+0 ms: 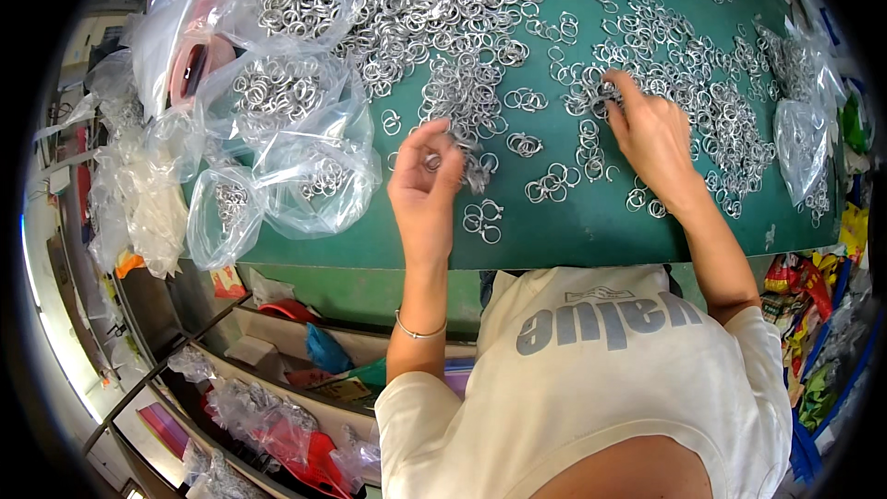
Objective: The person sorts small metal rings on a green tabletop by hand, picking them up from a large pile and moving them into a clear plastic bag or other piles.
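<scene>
My left hand (422, 187), with a bangle on its wrist, is closed around a few silvery metal rings (431, 162) near the table's front edge. A blurred bunch of rings (475, 166) hangs beside its thumb. My right hand (660, 143) reaches in from the right, thumb and index finger closed about a cluster of rings (591, 95) on the green tabletop (545, 240). Between the hands lie small separate groups of rings, among them one bunch (525, 144) and another group (552, 183). A loose group (482, 222) rests just right of my left wrist.
A large heap of rings (443, 0) covers the table's far side, and another heap (735, 143) spreads at right. Clear plastic bags (319, 162) holding rings stand at left; one more bag (802, 143) is at the right edge. Below the table are drawers (277, 342) with packaging.
</scene>
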`<state>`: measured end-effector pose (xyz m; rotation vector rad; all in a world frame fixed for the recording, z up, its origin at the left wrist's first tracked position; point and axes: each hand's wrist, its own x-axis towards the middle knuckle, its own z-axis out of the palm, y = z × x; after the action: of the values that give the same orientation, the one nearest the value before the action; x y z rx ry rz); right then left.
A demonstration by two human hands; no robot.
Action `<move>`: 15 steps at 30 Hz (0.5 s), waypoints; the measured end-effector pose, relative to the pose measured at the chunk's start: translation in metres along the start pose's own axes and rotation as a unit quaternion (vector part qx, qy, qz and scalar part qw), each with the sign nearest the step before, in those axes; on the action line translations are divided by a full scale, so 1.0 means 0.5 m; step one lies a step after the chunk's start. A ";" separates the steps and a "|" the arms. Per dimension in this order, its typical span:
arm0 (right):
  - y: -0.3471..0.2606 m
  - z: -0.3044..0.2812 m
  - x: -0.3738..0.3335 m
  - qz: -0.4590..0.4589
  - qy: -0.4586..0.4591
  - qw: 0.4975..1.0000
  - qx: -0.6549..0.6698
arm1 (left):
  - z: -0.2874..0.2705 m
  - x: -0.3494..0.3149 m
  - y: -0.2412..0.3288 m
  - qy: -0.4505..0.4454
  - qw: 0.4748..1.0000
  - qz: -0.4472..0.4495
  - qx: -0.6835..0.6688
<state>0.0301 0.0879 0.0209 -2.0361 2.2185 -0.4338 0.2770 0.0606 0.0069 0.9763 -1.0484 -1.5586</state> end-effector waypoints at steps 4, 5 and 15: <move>-0.036 0.033 0.046 -0.098 0.092 0.978 0.158 | 0.018 0.006 0.016 -0.118 0.978 0.027 0.170; -0.052 0.039 0.063 -0.112 0.092 0.972 0.187 | 0.016 0.010 0.015 -0.114 0.973 0.029 0.201; -0.045 0.096 0.141 -0.090 0.010 0.955 0.284 | -0.007 0.064 0.005 -0.013 0.897 0.120 0.424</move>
<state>0.0574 0.0102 -0.0105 -1.9069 1.6477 -0.9799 0.2745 0.0285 0.0054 1.3236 -1.8593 -0.8837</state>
